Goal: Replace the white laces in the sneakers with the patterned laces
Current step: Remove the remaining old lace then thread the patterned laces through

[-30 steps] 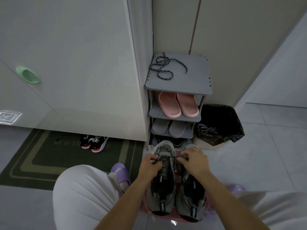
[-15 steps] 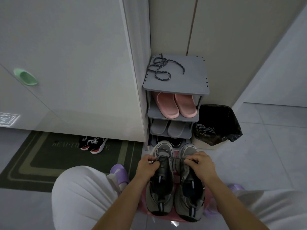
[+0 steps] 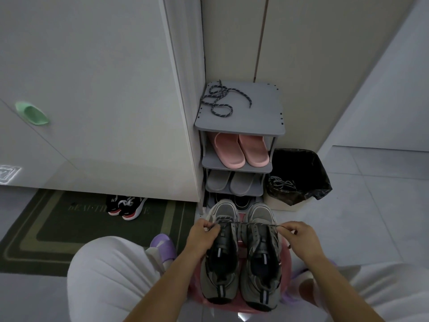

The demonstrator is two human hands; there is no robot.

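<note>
Two grey sneakers stand side by side on a pink stool (image 3: 241,241), toes pointing away from me: the left sneaker (image 3: 220,261) and the right sneaker (image 3: 261,266). A patterned lace (image 3: 246,223) runs taut across both near their toes. My left hand (image 3: 203,235) pinches its left end and my right hand (image 3: 299,240) pinches its right end. A second patterned lace (image 3: 218,101) lies coiled on top of the grey shoe rack (image 3: 262,112).
The rack holds pink slippers (image 3: 241,148) and grey slippers (image 3: 232,183). A bin with a black liner (image 3: 299,175), with whitish laces in it, stands right of the rack. Black-red sneakers (image 3: 126,205) sit on a green doormat (image 3: 27,238). White cabinet doors rise at left.
Both hands have moved apart sideways, pulling the patterned lace out taut across the two sneakers. The view has dropped and shifted slightly.
</note>
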